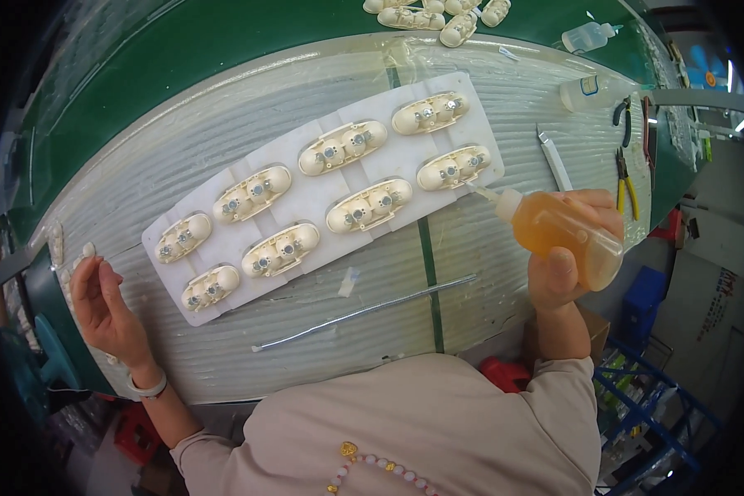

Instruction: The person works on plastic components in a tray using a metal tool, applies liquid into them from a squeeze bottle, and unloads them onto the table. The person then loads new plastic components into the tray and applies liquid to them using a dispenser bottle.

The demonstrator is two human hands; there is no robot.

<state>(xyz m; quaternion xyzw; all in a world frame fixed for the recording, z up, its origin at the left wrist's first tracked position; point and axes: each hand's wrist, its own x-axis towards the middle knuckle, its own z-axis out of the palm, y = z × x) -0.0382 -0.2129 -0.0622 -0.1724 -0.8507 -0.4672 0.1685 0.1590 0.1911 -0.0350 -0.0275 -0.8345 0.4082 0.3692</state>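
My right hand is wrapped round a clear squeeze bottle of amber liquid. The bottle is tilted to the left, and its thin nozzle tip is at the lower edge of a cream oval plastic shell with metal parts inside. That shell sits at the right end of the near row on a white tray, which carries two rows of such shells. At the table's left edge my left hand rests with loosely bent fingers and the thumb apart. Small cream pieces lie by its fingertips; no grip on them shows.
More cream shells are heaped at the far edge. To the right lie a white-handled knife, yellow-handled pliers and two other clear bottles. A thin silvery rod lies on the ridged table cover in front of the tray.
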